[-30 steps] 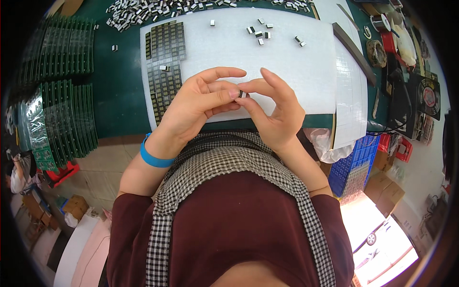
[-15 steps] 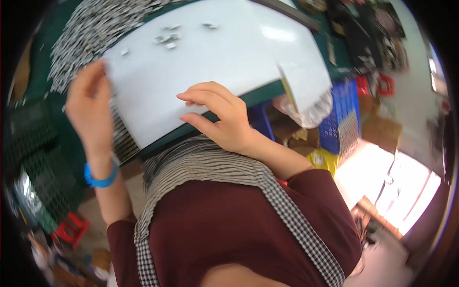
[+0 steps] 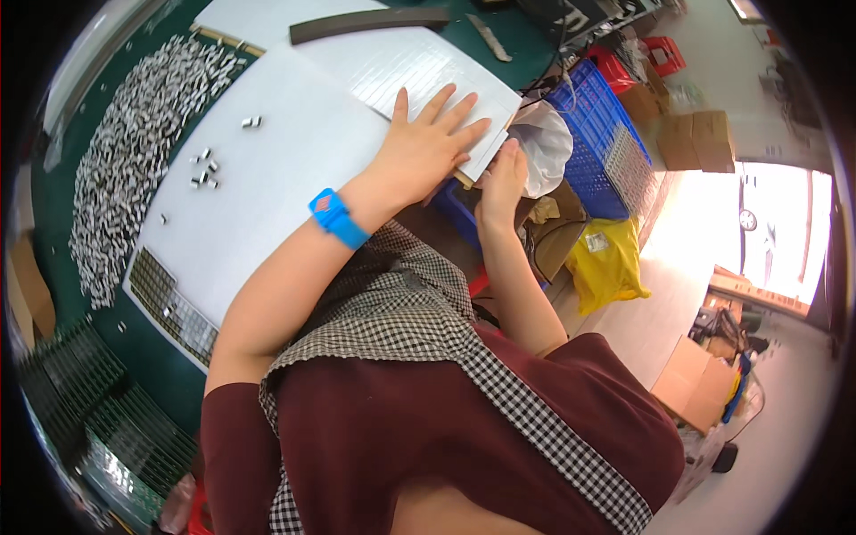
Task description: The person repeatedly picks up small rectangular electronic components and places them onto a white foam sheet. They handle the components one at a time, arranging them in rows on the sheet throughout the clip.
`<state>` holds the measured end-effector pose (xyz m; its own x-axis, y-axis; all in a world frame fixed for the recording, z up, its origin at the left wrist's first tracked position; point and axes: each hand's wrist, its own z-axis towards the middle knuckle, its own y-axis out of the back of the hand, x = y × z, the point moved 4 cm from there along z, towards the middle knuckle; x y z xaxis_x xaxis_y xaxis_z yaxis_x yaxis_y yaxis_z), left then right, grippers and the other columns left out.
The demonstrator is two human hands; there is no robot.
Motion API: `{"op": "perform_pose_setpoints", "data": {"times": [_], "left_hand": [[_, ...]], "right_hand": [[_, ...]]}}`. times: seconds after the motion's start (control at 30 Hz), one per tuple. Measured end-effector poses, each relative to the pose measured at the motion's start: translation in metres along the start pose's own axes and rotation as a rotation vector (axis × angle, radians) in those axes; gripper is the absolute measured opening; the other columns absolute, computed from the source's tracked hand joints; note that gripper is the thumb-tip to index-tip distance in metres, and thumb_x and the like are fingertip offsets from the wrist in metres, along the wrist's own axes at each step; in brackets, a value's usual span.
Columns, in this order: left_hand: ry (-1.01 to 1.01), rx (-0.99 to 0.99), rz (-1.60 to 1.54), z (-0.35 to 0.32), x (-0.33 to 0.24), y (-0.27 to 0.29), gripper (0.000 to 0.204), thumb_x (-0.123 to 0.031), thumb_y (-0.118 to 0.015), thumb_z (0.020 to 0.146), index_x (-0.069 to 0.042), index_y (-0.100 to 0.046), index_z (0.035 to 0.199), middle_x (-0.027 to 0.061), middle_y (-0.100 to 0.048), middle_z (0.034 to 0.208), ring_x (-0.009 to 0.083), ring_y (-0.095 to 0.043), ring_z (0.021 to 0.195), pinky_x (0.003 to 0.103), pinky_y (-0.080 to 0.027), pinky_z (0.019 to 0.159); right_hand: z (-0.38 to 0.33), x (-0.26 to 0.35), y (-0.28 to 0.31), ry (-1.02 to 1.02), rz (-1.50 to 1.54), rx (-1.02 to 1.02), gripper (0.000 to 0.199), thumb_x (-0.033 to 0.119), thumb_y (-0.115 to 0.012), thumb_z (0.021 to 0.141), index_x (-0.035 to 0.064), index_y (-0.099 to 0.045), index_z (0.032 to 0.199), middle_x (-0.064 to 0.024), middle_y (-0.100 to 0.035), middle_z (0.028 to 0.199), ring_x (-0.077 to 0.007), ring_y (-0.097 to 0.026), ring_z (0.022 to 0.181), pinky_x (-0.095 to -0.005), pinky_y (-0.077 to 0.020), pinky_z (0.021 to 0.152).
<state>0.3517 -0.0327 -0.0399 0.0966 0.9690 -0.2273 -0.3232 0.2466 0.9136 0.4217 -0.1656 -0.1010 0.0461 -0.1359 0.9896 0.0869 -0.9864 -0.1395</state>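
Observation:
My left hand (image 3: 426,147), with a blue band on its wrist, lies flat with fingers spread on the white sheets (image 3: 392,67) at the table's right end. By the near corner of these sheets my right hand (image 3: 505,183) is closed, its thumb and fingers pinching the edge of a white sheet (image 3: 486,153). Its lower fingers are partly hidden. Further left, a large white board (image 3: 285,116) carries several small silvery cylinders (image 3: 205,169). A gridded panel of dark squares (image 3: 169,308) sits along the board's near left edge.
A big heap of small silvery cylinders (image 3: 143,160) covers the green table (image 3: 169,392) at left. Stacked dark green grids (image 3: 98,401) stand near left. Beyond my right hand are a whitish plastic bag (image 3: 544,147), a blue crate (image 3: 602,134) and a yellow bag (image 3: 606,267). A dark curved strip (image 3: 370,24) lies at the back.
My left hand has crossed from the board's left edge to the white sheets on the right. My right hand has moved right and closed on a sheet's edge. The view has turned.

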Motion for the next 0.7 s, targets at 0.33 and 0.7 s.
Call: {"op": "perform_pose_setpoints", "data": {"times": [0.33, 0.7], "left_hand": [[-0.021, 0.061, 0.117, 0.014, -0.013, -0.018, 0.046, -0.031, -0.048, 0.091, -0.035, -0.040, 0.136, 0.0037, -0.036, 0.143, 0.0312, -0.029, 0.134, 0.070, -0.025, 0.097], [-0.027, 0.013, 0.022, 0.012, -0.009, -0.019, 0.042, -0.033, -0.044, 0.093, -0.034, -0.043, 0.135, 0.0054, -0.037, 0.144, 0.0319, -0.028, 0.135, 0.070, -0.021, 0.098]], "right_hand": [[0.013, -0.015, -0.010, 0.011, -0.020, -0.112, 0.042, 0.033, -0.032, 0.101, -0.0036, -0.049, 0.111, -0.0132, -0.058, 0.109, -0.0185, -0.057, 0.097, -0.0311, -0.0458, 0.083], [0.004, -0.012, -0.019, -0.136, 0.515, -0.037, 0.045, 0.036, -0.027, 0.101, -0.0016, -0.046, 0.119, -0.0145, -0.054, 0.118, -0.0217, -0.053, 0.108, -0.0345, -0.0426, 0.094]]}}
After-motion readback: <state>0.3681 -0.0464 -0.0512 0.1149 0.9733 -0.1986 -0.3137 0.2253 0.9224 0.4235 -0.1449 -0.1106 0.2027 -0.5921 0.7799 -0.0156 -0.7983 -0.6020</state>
